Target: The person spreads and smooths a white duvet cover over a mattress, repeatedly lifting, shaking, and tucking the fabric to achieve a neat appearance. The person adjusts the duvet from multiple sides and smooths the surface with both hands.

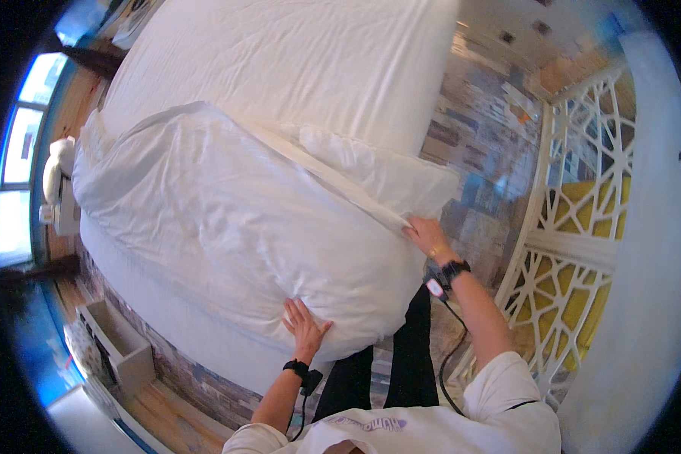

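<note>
A white duvet cover (215, 204) lies bunched and puffed over the near part of a bed. Its open edge runs slantwise from the far left down to my right hand (427, 234), whose fingers are closed on that edge. From under the edge a white quilted duvet (380, 170) sticks out towards the bed's right side. My left hand (305, 326) rests flat on the near part of the cover, fingers apart, with creases gathering just beyond the fingertips. How far the duvet reaches inside the cover is hidden.
Beyond the cover stretches the bed's white fitted sheet (295, 57). A white lattice screen (584, 249) stands to the right, past a patchwork-look floor (471, 147). At the lower left are an open drawer (116, 335) and a wooden surface (170, 411). Cables hang from both wrists.
</note>
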Available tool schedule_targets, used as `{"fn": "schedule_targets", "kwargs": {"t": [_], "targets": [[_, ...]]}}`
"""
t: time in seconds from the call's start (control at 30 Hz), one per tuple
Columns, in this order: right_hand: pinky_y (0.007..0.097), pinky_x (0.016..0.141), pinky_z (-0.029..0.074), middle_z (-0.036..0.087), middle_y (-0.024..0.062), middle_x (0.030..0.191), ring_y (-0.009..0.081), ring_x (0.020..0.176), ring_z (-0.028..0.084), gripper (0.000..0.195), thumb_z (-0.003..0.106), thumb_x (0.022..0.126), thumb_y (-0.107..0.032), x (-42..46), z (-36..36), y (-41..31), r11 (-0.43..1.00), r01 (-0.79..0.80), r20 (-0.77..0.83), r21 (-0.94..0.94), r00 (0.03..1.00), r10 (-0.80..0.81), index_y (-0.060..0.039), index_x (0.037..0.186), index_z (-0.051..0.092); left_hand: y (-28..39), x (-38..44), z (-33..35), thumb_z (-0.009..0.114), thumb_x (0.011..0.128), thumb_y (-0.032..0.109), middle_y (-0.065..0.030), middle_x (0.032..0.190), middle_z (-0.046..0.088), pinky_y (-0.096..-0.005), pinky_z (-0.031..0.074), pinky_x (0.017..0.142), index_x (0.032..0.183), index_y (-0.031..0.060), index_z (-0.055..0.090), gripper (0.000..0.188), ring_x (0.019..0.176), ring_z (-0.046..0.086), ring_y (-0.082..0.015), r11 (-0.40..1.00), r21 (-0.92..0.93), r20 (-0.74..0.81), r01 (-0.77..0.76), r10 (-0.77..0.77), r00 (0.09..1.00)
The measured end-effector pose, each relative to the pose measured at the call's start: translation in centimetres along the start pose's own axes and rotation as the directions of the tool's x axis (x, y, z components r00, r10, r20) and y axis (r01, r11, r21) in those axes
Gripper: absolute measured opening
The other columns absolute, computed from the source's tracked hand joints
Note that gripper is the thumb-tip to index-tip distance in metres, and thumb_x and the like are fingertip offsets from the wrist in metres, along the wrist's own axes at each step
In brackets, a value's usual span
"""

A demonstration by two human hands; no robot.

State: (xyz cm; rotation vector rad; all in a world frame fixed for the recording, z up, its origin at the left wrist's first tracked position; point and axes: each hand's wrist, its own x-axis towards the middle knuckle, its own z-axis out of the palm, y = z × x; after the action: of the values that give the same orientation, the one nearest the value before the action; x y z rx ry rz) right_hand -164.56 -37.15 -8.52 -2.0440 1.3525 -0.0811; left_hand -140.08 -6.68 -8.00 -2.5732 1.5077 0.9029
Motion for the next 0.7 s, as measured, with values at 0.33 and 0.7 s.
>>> {"fn": "schedule_targets", "kwargs": {"t": [0.33, 0.7], "targets": [[0.0378, 0.059, 0.040, 0.049, 0.0142, 0.069, 0.0278, 0.063, 0.050, 0.023, 0.053, 0.084, -0.021, 5.9, -14.1, 8.0, 0.990, 0.135, -0.503, -0.035, 0.854, -0.134, -0.0009, 0.073, 0.052, 12.0, 1.7, 0.1, 0.069, 0.063, 0.049, -0.0271, 0.140, -0.003, -0.0643, 0.007, 0.096, 0.136, 0.0024, 0.013, 0.104, 0.130, -0.003, -0.0429, 0.989, -0.121, -0.109, 0.086, -0.100, 0.989], [0.0432, 0.083, 0.036, 0.058, 0.0140, 0.101, 0.0336, 0.094, 0.054, 0.059, 0.052, 0.077, -0.055, 14.0, -4.9, 4.1, 0.960, 0.265, -0.100, 0.089, 0.961, -0.256, -0.0039, 0.106, 0.053, 18.2, 4.1, 1.8, 0.061, 0.067, 0.058, -0.0278, 0.140, 0.000, -0.0657, 0.009, 0.094, 0.138, 0.0081, 0.017, 0.097, 0.129, -0.002, -0.0440, 0.957, -0.023, -0.038, 0.291, -0.291, 0.956]]}}
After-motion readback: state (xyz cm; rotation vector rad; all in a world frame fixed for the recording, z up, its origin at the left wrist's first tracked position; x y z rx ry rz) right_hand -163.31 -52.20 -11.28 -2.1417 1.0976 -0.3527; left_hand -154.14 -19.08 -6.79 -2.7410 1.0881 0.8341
